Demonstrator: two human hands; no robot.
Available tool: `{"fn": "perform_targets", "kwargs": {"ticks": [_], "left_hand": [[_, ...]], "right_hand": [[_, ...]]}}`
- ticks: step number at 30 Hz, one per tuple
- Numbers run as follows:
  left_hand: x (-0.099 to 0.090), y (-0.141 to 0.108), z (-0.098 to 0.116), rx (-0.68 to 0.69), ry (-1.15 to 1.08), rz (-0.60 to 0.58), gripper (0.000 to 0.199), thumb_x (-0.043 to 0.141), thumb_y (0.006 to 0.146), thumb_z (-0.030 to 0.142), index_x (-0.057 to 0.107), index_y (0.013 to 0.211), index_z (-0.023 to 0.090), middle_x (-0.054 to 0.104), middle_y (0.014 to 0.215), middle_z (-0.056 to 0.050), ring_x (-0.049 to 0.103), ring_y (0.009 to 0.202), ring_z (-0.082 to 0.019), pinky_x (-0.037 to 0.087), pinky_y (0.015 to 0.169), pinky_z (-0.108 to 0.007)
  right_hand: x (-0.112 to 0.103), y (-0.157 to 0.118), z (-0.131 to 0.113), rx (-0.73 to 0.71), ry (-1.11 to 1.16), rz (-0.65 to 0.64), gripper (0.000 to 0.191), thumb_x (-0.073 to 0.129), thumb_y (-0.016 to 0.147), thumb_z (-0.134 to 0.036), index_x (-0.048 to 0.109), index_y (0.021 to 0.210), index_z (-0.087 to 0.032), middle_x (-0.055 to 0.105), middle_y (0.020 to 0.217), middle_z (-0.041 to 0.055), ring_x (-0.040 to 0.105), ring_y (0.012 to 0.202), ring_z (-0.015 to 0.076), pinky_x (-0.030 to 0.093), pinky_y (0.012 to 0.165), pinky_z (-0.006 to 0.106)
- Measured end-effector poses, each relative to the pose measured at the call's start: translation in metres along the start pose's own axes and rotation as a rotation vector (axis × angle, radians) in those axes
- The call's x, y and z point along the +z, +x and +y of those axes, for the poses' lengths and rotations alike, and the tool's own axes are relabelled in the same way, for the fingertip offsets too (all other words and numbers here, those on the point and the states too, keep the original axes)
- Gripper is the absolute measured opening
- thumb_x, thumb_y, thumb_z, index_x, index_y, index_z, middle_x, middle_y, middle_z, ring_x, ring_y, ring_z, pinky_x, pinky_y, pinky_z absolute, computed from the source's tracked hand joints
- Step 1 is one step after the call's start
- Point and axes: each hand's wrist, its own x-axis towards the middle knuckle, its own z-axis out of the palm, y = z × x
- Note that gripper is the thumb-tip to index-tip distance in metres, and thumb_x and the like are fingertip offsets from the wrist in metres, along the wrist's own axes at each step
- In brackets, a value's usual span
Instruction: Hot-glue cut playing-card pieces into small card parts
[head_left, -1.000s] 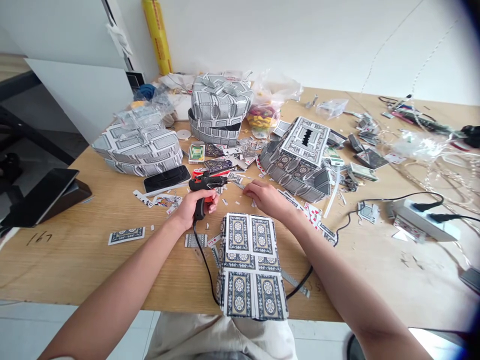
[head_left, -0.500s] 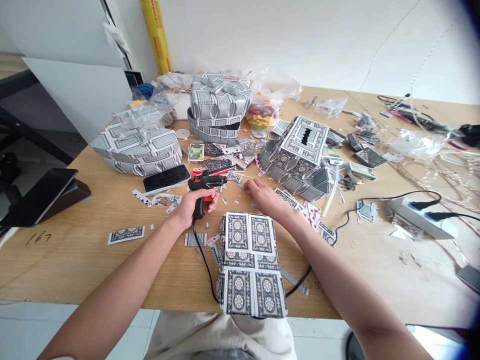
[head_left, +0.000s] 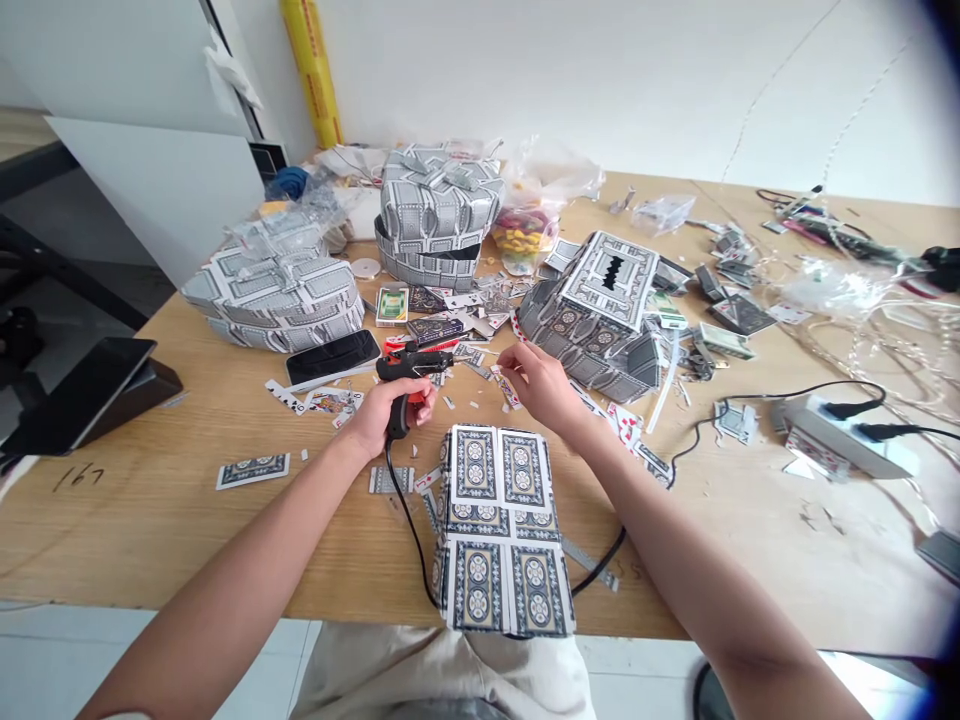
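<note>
My left hand (head_left: 390,412) is wrapped round the grip of a black hot glue gun (head_left: 409,366), its nozzle pointing right. A little to the right, my right hand (head_left: 538,388) pinches a narrow strip of playing card (head_left: 508,388), printed side showing. The nozzle and the strip are apart. Below both hands, at the table's near edge, stands a box covered in blue-patterned playing cards (head_left: 501,525). The glue gun's black cord (head_left: 409,520) runs down past the left side of this box.
Grey card-covered boxes stand at the back left (head_left: 277,285) and back middle (head_left: 442,205); a card-built piece (head_left: 600,310) lies right of them. A phone (head_left: 334,357) and card scraps lie near the glue gun. A power strip (head_left: 844,435) with cords sits at the right.
My right hand has shifted slightly right and turned, and the card strip in its fingers now shows its printed side. The left hand and glue gun stay in place.
</note>
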Motion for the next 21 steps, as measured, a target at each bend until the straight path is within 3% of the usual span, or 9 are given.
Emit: {"fn": "perform_targets", "kwargs": {"ticks": [3,12,15,21], "left_hand": [[0.0,0.0,-0.001,0.006,0.001,0.002,0.031,0.082,0.079,0.037,0.061,0.069,0.016,0.057,0.07,-0.003,0.051,0.059,-0.013,0.043,0.058,-0.027],[0.001,0.0,0.001,0.019,0.026,-0.014,0.033,0.082,0.078,0.038,0.06,0.067,0.016,0.056,0.068,-0.003,0.05,0.059,-0.013,0.043,0.057,-0.027],[0.002,0.0,0.001,0.016,0.031,-0.01,0.033,0.082,0.077,0.039,0.06,0.068,0.016,0.056,0.068,-0.002,0.05,0.059,-0.013,0.043,0.057,-0.027],[-0.001,0.001,-0.001,0.018,0.048,-0.009,0.032,0.081,0.078,0.039,0.061,0.068,0.017,0.057,0.069,-0.003,0.05,0.06,-0.013,0.042,0.057,-0.027]], "right_hand": [[-0.001,0.001,-0.006,0.054,0.128,0.072,0.003,0.068,0.096,-0.023,0.065,0.098,-0.023,0.074,0.096,0.0063,0.07,0.085,0.0218,0.058,0.082,0.036],[0.0,0.001,-0.017,0.244,0.418,0.112,0.026,0.071,0.095,-0.047,0.066,0.102,-0.023,0.076,0.087,0.0047,0.074,0.074,0.0202,0.057,0.067,0.034],[-0.001,0.001,-0.016,0.251,0.429,0.13,0.026,0.07,0.096,-0.046,0.066,0.105,-0.022,0.077,0.095,0.0065,0.077,0.077,0.021,0.057,0.065,0.033],[-0.006,0.002,-0.011,0.191,0.202,0.14,0.013,0.072,0.092,-0.029,0.072,0.103,-0.022,0.079,0.1,0.0075,0.074,0.088,0.0226,0.061,0.079,0.037]]}}
